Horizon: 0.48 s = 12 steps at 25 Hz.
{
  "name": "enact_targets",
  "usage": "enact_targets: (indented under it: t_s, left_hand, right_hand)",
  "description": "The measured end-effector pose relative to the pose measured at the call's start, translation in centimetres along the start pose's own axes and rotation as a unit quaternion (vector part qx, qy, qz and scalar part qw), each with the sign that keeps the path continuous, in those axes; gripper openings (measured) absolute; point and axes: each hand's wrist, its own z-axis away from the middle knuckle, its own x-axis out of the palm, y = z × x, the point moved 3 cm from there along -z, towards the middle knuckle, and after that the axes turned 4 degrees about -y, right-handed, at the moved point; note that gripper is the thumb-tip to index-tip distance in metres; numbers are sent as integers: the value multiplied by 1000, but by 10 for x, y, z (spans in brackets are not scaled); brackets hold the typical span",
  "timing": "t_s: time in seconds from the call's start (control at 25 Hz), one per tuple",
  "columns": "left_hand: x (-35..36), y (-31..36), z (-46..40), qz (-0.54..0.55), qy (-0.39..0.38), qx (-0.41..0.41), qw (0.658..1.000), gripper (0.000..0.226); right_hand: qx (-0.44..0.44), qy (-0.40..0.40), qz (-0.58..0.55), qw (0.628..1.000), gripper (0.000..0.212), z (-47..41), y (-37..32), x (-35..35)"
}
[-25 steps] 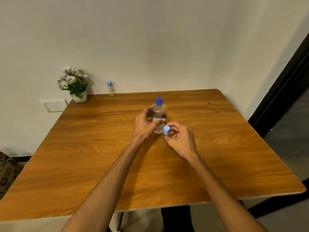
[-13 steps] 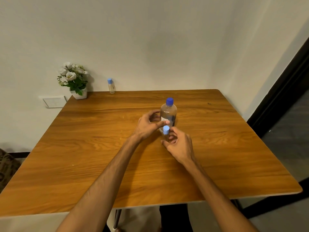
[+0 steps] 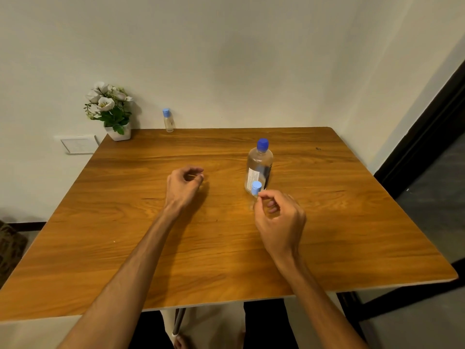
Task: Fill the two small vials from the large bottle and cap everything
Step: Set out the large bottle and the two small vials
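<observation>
On the wooden table (image 3: pixel 125 222) the capped large bottle (image 3: pixel 259 167) stands upright with a capped small vial (image 3: pixel 255 195) just in front, the right hand (image 3: pixel 279 220) loosely curled beside that vial, whether touching I cannot tell, while the left hand (image 3: pixel 183 187) rests loosely curled and empty, and a second capped vial (image 3: pixel 168 120) stands at the far edge.

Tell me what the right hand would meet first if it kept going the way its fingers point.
Most likely the near small vial, right at the right hand's fingertips; the large bottle stands just behind it.
</observation>
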Motion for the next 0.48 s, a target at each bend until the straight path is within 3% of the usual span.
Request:
enact_targets:
  t_s: [0.28,0.36,0.48]
  left_hand:
    - [-41,-9,-68,-102,109,12,989,22]
    - [-54,-10,-110,-144,141,15,979,23]
    - [-70,-12,-175,-195,161,-5,968,30]
  right_hand:
    - [-55,43,-48,996,9,2,-24,32]
    - [-73,5,-63,995,12,8,-26,49]
    - [-108,-112,-67,985,19,16,-44,97]
